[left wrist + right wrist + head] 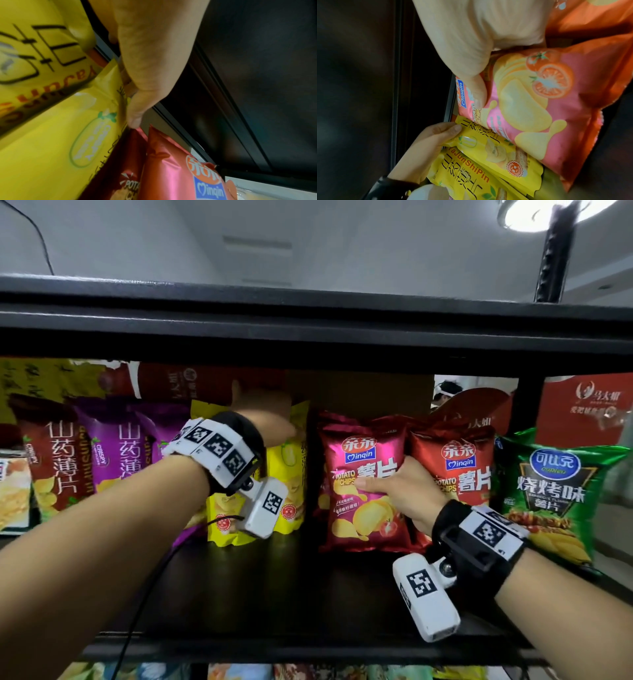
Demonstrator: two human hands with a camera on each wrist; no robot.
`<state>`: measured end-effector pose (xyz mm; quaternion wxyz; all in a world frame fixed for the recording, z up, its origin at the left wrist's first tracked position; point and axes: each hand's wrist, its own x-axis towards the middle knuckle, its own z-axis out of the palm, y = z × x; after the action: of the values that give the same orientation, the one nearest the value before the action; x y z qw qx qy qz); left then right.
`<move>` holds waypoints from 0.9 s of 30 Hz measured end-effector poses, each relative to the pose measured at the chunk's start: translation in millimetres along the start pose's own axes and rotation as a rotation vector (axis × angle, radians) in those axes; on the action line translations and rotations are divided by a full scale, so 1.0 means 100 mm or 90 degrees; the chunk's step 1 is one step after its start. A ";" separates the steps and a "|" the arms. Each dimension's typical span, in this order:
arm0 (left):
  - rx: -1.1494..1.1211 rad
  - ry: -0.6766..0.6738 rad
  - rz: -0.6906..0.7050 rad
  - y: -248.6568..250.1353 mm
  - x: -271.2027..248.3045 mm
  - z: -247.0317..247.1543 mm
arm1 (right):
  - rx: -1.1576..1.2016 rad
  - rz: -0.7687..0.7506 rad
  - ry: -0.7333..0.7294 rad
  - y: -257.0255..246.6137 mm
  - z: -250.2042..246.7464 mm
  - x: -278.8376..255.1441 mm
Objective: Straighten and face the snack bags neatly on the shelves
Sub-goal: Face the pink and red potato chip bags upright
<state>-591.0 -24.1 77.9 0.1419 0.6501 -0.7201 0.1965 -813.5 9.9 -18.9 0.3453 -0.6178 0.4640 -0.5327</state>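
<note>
Snack bags stand in a row on the dark shelf. My left hand pinches the top edge of the front yellow chip bag, thumb in front and fingers behind. More yellow bags stand behind it. To its right, my right hand grips the right side of the upright magenta tomato chip bag. Its thumb lies across the front and its fingers are hidden behind the bag. A gap shows between the yellow and magenta bags.
A red chip bag and a green bag stand to the right; purple and dark red bags stand to the left. The upper shelf hangs low overhead. A black upright rises at right. More bags fill the shelf below.
</note>
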 end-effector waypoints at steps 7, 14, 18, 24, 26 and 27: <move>-0.110 -0.025 0.056 -0.08 0.12 0.03 | 0.008 0.026 0.012 0.08 -0.05 -0.02; -0.183 -0.084 0.153 -0.24 0.16 -0.05 | 0.060 0.103 0.016 0.07 0.01 0.12; -0.226 -0.106 0.148 -0.20 0.17 0.03 | 0.069 0.122 -0.004 0.07 -0.01 0.14; -0.250 -0.128 0.166 -0.18 0.19 0.00 | 0.008 0.130 -0.017 0.08 -0.08 0.10; -0.245 -0.127 0.156 -0.18 0.19 -0.03 | -0.017 0.127 -0.006 0.07 -0.06 0.08; -0.242 -0.125 0.153 -0.17 0.19 -0.04 | -0.036 0.125 -0.001 0.06 -0.06 0.07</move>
<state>-576.1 -40.1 91.2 0.1665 0.5377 -0.8265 0.0086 -820.3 1.5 -21.1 0.3786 -0.5794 0.5368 -0.4825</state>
